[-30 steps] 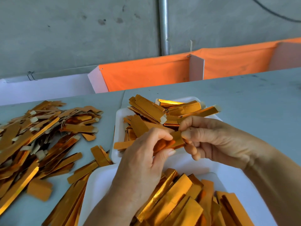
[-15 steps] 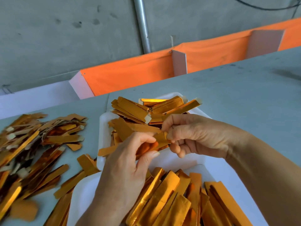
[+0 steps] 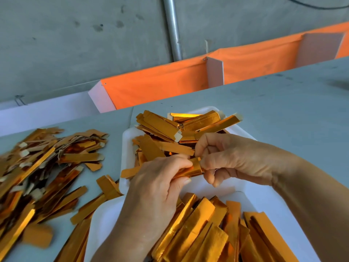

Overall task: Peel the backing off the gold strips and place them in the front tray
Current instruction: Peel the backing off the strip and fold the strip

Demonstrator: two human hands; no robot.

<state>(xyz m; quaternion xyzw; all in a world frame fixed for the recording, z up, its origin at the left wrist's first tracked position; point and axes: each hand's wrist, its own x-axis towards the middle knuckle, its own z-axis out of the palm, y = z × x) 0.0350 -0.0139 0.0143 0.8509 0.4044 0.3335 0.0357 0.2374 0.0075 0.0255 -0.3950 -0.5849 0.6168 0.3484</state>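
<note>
A gold strip point(image 3: 192, 168) is held between both hands above the gap between two white trays. My left hand point(image 3: 160, 184) pinches its left part with thumb and fingers. My right hand point(image 3: 232, 159) pinches its right end with curled fingers. The front tray point(image 3: 103, 224) at the bottom holds several gold strips point(image 3: 204, 229) lying side by side. The back tray point(image 3: 127, 146) holds a stack of gold strips point(image 3: 170, 127), some with white tabs at their ends.
A large loose heap of gold strips and backing pieces point(image 3: 41, 163) covers the grey table at the left. A few strips point(image 3: 107, 186) lie between the heap and the trays. An orange cloth bin point(image 3: 160, 82) runs behind the table, below a concrete wall.
Both hands have stayed together on the same strip, working its end between the fingertips. The camera view has shifted, so the trays sit differently in the frame.
</note>
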